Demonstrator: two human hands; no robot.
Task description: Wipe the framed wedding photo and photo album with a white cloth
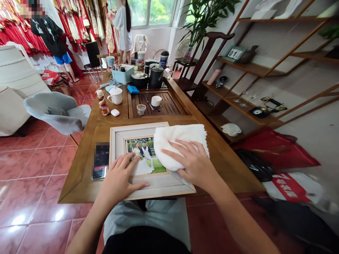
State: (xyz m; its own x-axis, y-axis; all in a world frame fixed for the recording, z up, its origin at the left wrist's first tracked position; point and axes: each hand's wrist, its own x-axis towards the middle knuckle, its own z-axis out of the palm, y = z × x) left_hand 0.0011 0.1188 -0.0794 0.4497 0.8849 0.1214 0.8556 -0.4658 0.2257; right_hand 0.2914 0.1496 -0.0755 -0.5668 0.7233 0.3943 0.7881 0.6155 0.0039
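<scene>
A pale framed wedding photo lies flat on the near end of a wooden tea table. My left hand rests open on the frame's lower left part, fingers spread over the glass and the bottom edge. My right hand lies flat, fingers stretched out, on a folded white cloth that covers the frame's right side. A phone lies on the table just left of the frame.
Farther along the table stand a white mug, a small bottle, a tea tray with cups, a kettle and a blue box. A grey chair is at left, wooden shelves at right. Two people stand far back.
</scene>
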